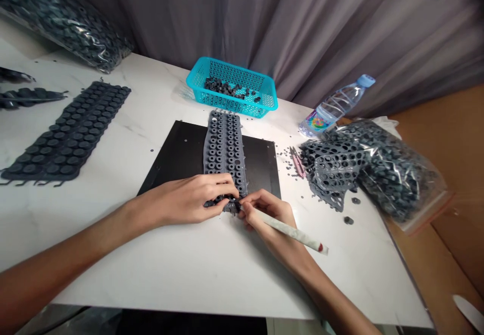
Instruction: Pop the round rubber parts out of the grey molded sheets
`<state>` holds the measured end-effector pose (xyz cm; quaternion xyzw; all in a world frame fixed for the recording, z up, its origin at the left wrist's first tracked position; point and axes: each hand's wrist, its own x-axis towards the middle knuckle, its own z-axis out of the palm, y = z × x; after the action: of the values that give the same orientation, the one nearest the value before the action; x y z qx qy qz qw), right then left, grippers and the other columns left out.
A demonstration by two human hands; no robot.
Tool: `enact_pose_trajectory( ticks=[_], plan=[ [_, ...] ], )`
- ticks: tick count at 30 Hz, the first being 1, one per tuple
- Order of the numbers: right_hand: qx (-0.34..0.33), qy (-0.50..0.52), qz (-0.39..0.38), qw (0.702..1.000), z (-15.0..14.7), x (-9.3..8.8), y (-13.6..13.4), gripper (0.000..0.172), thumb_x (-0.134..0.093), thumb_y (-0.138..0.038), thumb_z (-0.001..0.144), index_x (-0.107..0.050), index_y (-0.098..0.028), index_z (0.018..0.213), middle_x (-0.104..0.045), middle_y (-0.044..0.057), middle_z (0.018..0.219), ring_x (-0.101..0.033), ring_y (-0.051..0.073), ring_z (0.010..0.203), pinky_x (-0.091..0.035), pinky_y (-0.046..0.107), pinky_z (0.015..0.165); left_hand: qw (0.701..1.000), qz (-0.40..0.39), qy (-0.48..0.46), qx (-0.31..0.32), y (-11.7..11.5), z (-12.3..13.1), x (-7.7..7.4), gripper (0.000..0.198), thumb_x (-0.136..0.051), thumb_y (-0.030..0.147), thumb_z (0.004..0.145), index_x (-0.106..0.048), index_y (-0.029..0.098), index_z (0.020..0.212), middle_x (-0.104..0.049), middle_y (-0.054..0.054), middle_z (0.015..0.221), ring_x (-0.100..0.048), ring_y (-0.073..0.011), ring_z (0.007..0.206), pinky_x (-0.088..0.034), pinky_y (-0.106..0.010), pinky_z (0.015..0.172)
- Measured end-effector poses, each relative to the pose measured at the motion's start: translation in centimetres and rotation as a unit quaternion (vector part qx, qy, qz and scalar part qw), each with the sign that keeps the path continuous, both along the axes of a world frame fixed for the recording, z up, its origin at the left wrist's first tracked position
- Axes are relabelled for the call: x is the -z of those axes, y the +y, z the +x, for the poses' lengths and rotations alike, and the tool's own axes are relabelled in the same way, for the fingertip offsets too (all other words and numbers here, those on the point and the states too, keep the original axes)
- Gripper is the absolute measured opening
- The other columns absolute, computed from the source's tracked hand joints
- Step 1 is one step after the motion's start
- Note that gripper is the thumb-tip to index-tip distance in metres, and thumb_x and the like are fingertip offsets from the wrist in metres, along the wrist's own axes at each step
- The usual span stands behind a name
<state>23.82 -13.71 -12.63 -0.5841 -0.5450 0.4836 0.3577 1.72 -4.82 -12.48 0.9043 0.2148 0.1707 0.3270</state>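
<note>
Beyond both your hands, a grey curtain hangs behind the white table. Under and just past your hands lies a black mat. Far off past your left hand sits a clear bag of dark parts; a second bag lies well out to the right of your right hand. Left of your left hand rests a studded sheet. Straight ahead of your hands stands a blue basket with small dark parts in it. Between your hands, the ringed strip runs away from you across the mat, its near end under your fingers. Your left thumb and fingers close to a narrow gap over that end; you cannot tell whether they pinch it. Ahead and right of your right hand, a bottle leans above some mesh. Your right hand grips a pale rod at the strip's near end. Beside the mesh, pink snips lie among tiny scraps.
</note>
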Motion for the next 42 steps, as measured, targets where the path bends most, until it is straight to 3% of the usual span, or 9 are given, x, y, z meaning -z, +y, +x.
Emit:
enact_pose_trajectory(
  ticks=[13, 20, 25, 28, 30, 31, 35, 39, 42],
  plan=[
    [-0.019, -0.05, 0.044, 0.998, -0.3, -0.3, 0.2, 0.01, -0.062, -0.026, 0.092, -0.064, -0.019, 0.085, -0.066, 0.0, 0.075, -0.056, 0.012, 0.063, -0.042, 0.023, 0.058, 0.999, 0.025, 0.025, 0.001, -0.2, 0.1, -0.3, 0.024, -0.051, 0.017, 0.099, -0.066, 0.02, 0.118, -0.064, -0.004, 0.113, -0.067, -0.0152, 0.093, -0.051, -0.027, 0.084],
    [-0.044, -0.089, 0.067, 0.993, -0.3, -0.4, 0.1, 0.011, -0.059, -0.025, 0.093, -0.063, -0.019, 0.085, -0.059, -0.003, 0.07, -0.046, 0.011, 0.061, -0.035, 0.022, 0.055, 0.986, 0.164, 0.03, 0.016, -0.3, 0.3, 0.2, 0.021, -0.044, 0.022, 0.106, -0.064, 0.017, 0.112, -0.066, -0.008, 0.11, -0.067, -0.021, 0.101, -0.053, -0.034, 0.093],
    [-0.052, -0.12, 0.089, 0.987, -0.7, -0.5, 0.2, 0.011, -0.059, -0.023, 0.091, -0.061, -0.019, 0.08, -0.051, -0.004, 0.064, -0.04, 0.009, 0.056, -0.03, 0.023, 0.052, 0.975, 0.214, 0.025, 0.046, -1.0, 0.4, 1.4, 0.03, -0.036, 0.005, 0.102, -0.062, 0.015, 0.114, -0.069, -0.009, 0.111, -0.066, -0.0215, 0.107, -0.048, -0.039, 0.105],
    [-0.041, -0.126, 0.096, 0.987, -0.9, -0.4, 0.3, 0.008, -0.06, -0.02, 0.087, -0.061, -0.018, 0.079, -0.053, -0.004, 0.064, -0.041, 0.009, 0.055, -0.032, 0.022, 0.053, 0.991, 0.12, -0.047, -0.031, -1.0, 0.7, 0.3, 0.022, -0.042, 0.013, 0.104, -0.063, 0.017, 0.108, -0.069, -0.005, 0.103, -0.066, -0.0169, 0.095, -0.051, -0.032, 0.094],
    [-0.032, -0.118, 0.084, 0.989, -0.9, -0.4, 0.3, 0.008, -0.061, -0.02, 0.086, -0.062, -0.017, 0.079, -0.054, -0.003, 0.065, -0.042, 0.009, 0.055, -0.032, 0.022, 0.052, 0.969, 0.005, -0.122, -0.213, -0.6, 0.6, -1.4, 0.015, -0.05, 0.026, 0.104, -0.062, 0.018, 0.102, -0.066, -0.002, 0.092, -0.061, -0.0127, 0.078, -0.049, -0.025, 0.071],
    [-0.03, -0.109, 0.072, 0.991, -0.8, -0.3, 0.2, 0.009, -0.061, -0.021, 0.087, -0.062, -0.017, 0.079, -0.054, -0.004, 0.065, -0.042, 0.009, 0.055, -0.031, 0.022, 0.051, 0.952, -0.036, -0.154, -0.261, -0.3, 0.5, -2.3, 0.015, -0.053, 0.031, 0.103, -0.062, 0.018, 0.103, -0.063, -0.001, 0.088, -0.058, -0.0118, 0.074, -0.046, -0.024, 0.066],
    [-0.022, -0.012, 0.006, 1.0, 0.2, 0.1, 0.2, 0.01, -0.061, -0.025, 0.091, -0.061, -0.018, 0.083, -0.057, -0.003, 0.067, -0.051, 0.011, 0.058, -0.036, 0.021, 0.051, 0.93, -0.213, -0.188, -0.232, 0.7, -0.3, -3.9, 0.021, -0.059, 0.04, 0.1, -0.062, 0.019, 0.1, -0.057, 0.0, 0.088, -0.052, -0.0115, 0.078, -0.044, -0.023, 0.073],
    [0.023, 0.05, 0.028, 0.998, 1.0, 0.5, 0.4, 0.012, -0.06, -0.029, 0.095, -0.062, -0.019, 0.089, -0.063, -0.001, 0.073, -0.057, 0.012, 0.058, -0.045, 0.023, 0.054, 0.876, -0.418, -0.152, -0.185, 0.4, 0.1, -2.5, 0.026, -0.055, 0.044, 0.101, -0.061, 0.02, 0.103, -0.053, 0.001, 0.081, -0.049, -0.012, 0.077, -0.041, -0.024, 0.07],
    [0.027, 0.031, 0.044, 0.998, 1.3, 0.7, 0.8, 0.015, -0.061, -0.032, 0.097, -0.063, -0.019, 0.09, -0.065, 0.0, 0.075, -0.057, 0.012, 0.057, -0.046, 0.023, 0.052, 0.832, -0.504, -0.139, -0.184, -0.2, 0.9, -1.8, 0.023, -0.055, 0.04, 0.1, -0.062, 0.018, 0.104, -0.059, -0.002, 0.087, -0.049, -0.0119, 0.077, -0.04, -0.025, 0.069]
  ],
)
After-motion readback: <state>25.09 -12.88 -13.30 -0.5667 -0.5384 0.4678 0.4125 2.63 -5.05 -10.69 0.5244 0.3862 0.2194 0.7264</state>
